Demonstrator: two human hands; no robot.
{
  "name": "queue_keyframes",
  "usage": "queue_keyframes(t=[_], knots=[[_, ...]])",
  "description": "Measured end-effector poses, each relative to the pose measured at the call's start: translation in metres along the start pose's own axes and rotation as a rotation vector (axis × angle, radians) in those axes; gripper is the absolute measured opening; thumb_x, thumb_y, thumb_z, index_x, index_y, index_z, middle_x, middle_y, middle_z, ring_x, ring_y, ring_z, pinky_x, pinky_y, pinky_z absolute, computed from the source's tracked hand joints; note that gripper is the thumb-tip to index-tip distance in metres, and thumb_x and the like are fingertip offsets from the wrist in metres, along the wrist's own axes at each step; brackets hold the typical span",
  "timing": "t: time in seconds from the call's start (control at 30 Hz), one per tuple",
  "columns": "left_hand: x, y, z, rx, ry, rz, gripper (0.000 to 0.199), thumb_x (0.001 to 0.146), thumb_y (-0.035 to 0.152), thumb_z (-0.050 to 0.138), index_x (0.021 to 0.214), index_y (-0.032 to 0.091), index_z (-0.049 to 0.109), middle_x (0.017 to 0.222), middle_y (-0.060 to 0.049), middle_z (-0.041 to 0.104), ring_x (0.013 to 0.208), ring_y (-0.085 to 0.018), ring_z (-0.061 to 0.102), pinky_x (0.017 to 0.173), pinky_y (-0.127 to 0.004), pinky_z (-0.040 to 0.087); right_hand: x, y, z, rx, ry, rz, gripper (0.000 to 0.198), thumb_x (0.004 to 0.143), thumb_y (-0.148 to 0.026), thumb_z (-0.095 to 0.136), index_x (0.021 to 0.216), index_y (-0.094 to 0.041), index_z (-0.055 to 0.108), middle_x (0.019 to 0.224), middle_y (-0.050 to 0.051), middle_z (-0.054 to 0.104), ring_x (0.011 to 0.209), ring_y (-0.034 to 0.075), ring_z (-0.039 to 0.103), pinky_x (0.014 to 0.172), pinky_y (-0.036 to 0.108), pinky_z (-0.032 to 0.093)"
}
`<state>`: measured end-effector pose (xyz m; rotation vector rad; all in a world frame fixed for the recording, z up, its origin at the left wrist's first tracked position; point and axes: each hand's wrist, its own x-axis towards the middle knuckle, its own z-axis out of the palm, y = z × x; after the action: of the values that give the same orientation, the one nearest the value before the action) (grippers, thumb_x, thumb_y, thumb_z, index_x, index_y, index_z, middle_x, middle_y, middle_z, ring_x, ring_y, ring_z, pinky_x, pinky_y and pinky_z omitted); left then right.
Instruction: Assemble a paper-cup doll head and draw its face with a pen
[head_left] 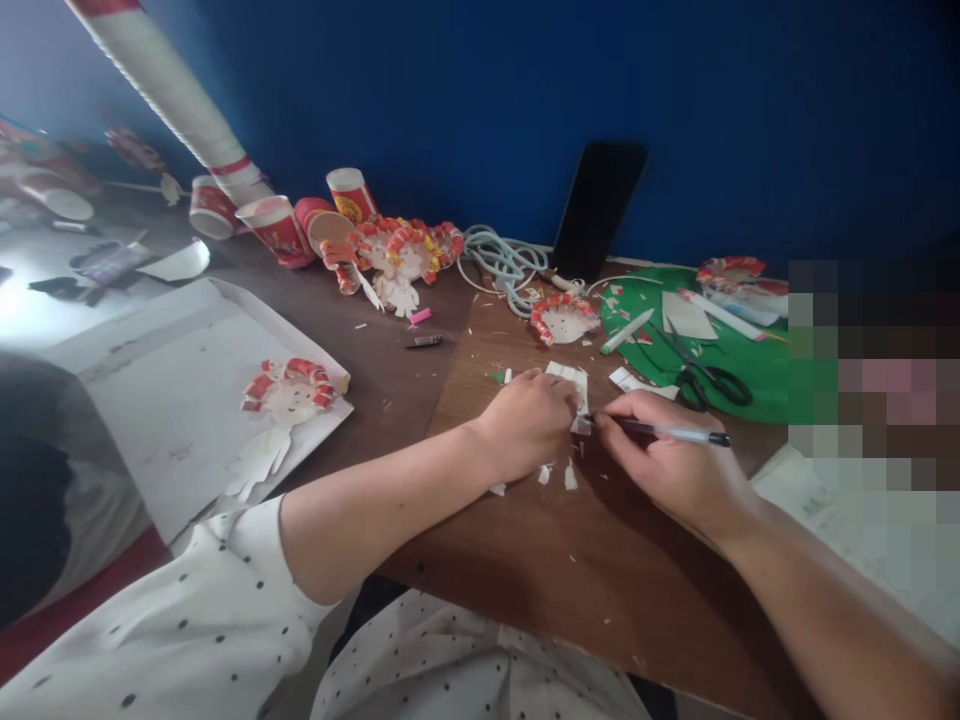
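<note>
My right hand [671, 455] grips a pen [679, 433] with a clear barrel and dark end. Its tip meets a small white paper piece [574, 385] on the brown table. Fingers curled, my left hand [529, 420] presses down on that same paper; its fingertips are partly hidden. Small cut paper scraps [571, 475] lie just in front of the left hand. Black-handled scissors [716, 385] rest beyond the right hand, partly over a green sheet [645, 300]. A white marker [628, 331] with a green end lies there too.
A dark phone [600, 210] leans against the blue wall beside a coiled cable [502, 262]. Red paper cups [277, 232] and paper-cut figures [409, 260] stand at the back left. Another figure [289, 395] lies on a white box lid [172, 400]. One more person sits at far left.
</note>
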<state>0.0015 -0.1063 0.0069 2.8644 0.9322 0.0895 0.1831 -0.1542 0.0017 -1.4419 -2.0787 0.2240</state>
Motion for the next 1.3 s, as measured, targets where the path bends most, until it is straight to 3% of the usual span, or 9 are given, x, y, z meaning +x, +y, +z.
queue_keyframes(t=[0.23,0.63,1.3], knots=[[0.000,-0.002,0.004,-0.008,0.043,0.013,0.021,0.089,0.013,0.045,0.103,0.012,0.060,0.102,-0.009,0.065,0.097,-0.022,0.059,0.087,-0.035,0.043,-0.001,-0.002,-0.009,-0.026,0.126,-0.021,0.004,0.081,-0.024,0.062,0.079,-0.021,0.062,0.067,-0.002,0.065,0.056,0.011,0.058,0.056,0.024,0.043],[-0.001,-0.002,0.000,0.010,-0.012,0.027,0.024,0.084,0.009,0.047,0.104,0.012,0.060,0.110,-0.011,0.063,0.106,-0.024,0.056,0.094,-0.038,0.040,-0.003,0.004,-0.002,-0.044,0.044,-0.078,0.003,0.082,-0.022,0.060,0.080,-0.020,0.062,0.068,-0.002,0.065,0.059,0.011,0.060,0.058,0.023,0.043],[-0.002,-0.006,0.001,-0.045,0.001,0.005,0.027,0.084,0.008,0.045,0.105,0.013,0.061,0.109,-0.010,0.062,0.103,-0.024,0.056,0.089,-0.036,0.043,-0.003,0.002,0.002,0.035,-0.008,-0.010,0.007,0.084,-0.026,0.059,0.084,-0.021,0.063,0.072,0.000,0.068,0.063,0.013,0.062,0.059,0.025,0.045]])
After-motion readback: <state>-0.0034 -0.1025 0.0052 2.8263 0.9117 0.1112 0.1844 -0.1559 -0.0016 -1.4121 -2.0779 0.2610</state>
